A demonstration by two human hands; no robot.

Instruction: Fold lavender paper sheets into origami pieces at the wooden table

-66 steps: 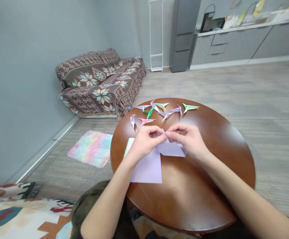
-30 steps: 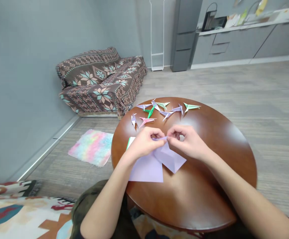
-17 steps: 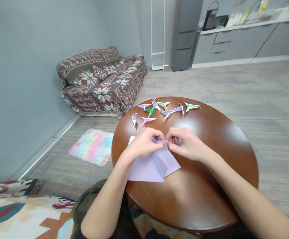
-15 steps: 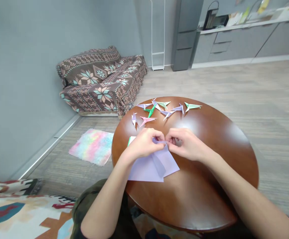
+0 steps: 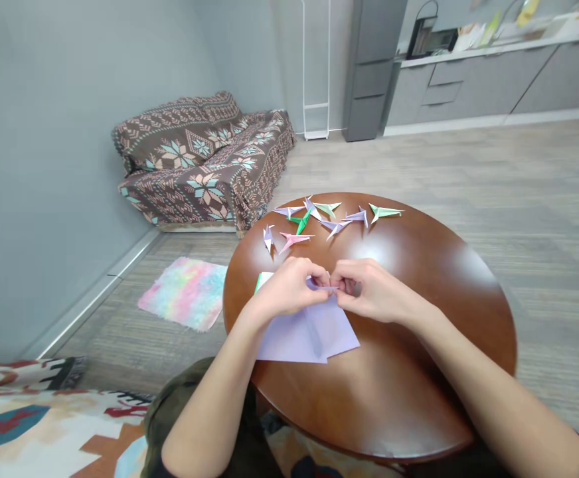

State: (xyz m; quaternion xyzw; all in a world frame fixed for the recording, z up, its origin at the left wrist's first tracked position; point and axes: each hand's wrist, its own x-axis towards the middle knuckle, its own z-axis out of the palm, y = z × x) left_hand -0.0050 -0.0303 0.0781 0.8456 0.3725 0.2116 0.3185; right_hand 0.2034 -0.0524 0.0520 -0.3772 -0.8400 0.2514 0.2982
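From my remote seat I see the left hand (image 5: pixel 289 293) and the right hand (image 5: pixel 372 297) meeting fingertip to fingertip, both pinching the top corner of a lilac paper sheet (image 5: pixel 336 326); the sheet slopes down from that pinch, its lower part lying on a flat lilac stack (image 5: pixel 282 344); a green edge (image 5: pixel 258 283) shows at the stack's left; all this sits on the near-left part of the round brown worktop (image 5: pixel 419 372); small folded paper figures (image 5: pixel 330 218) lie along the far rim, apart from the hands.
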